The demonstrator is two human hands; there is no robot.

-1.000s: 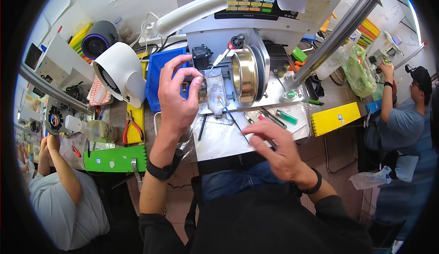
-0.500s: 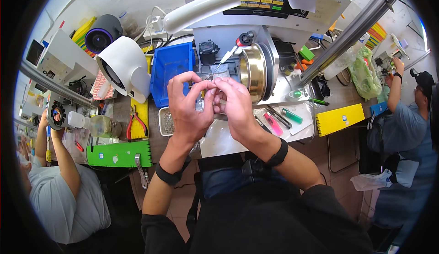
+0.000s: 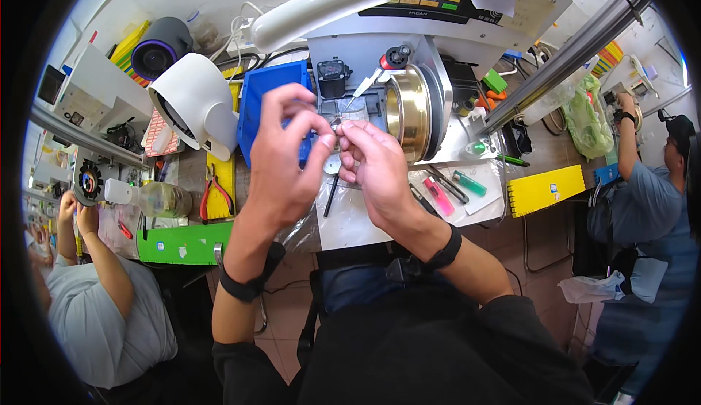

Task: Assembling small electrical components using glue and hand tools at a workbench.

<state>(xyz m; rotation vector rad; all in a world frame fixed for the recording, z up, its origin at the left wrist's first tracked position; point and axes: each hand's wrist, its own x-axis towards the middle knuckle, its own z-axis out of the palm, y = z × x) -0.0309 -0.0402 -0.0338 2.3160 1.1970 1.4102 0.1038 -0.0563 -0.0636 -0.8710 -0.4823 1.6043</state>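
Observation:
My left hand (image 3: 281,168) is held up in front of the blue bin, thumb and index finger curled toward each other, the upper fingers raised and slightly blurred. What lies between its tips, if anything, is too small to make out. Close beside it, my right hand (image 3: 376,160) has its thumb and index pinched, the other fingers folded. A tiny thing shows at these fingertips, but its kind is unclear. Just beyond the fingers stand the grey metal fixture and a red-and-white pointed tool (image 3: 377,75). The brass-coloured wheel (image 3: 407,113) is to the right of my right hand.
A blue bin (image 3: 252,87) stands behind my left hand. Lighters (image 3: 469,182) and dark pens lie on the white sheet (image 3: 343,230). A white lamp (image 3: 321,11) hangs overhead. Red-handled pliers (image 3: 212,193) lie at left. Co-workers sit on both sides.
My left hand has shifted left and a little away from the right one, its upper fingers lifting. A dark stick and a round pale piece now show between the hands. My right hand stays nearly in place.

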